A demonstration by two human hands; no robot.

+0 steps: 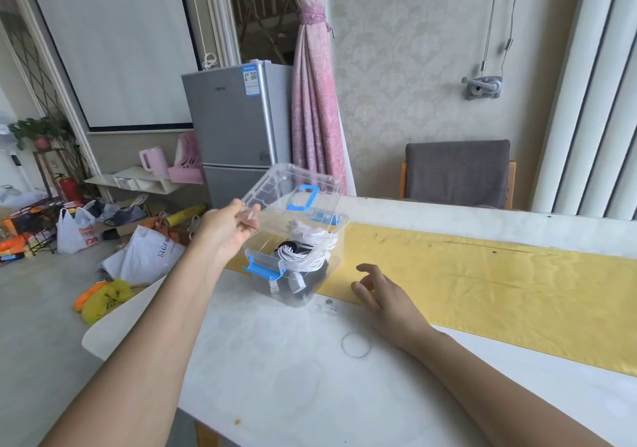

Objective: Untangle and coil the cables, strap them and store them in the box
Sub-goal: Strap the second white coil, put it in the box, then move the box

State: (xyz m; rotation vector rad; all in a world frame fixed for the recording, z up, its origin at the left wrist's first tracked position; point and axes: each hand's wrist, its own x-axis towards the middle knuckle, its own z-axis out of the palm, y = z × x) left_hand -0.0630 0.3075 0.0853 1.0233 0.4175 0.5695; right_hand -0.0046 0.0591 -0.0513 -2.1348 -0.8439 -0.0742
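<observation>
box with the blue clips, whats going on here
A person's left hand holds the clear lid tilted over the open box on the table. Coiled white and black cables already lie inside. The right hand hovers open beside the box, holding nothing. The lid is not yet closed.

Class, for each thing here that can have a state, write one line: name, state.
box: open, on the table
lid: off, tilted over the box, gripped by left hand
cables: coiled, inside the box
right hand: open, holding nothing
curtain: tied back
fridge: doors closed
</observation>
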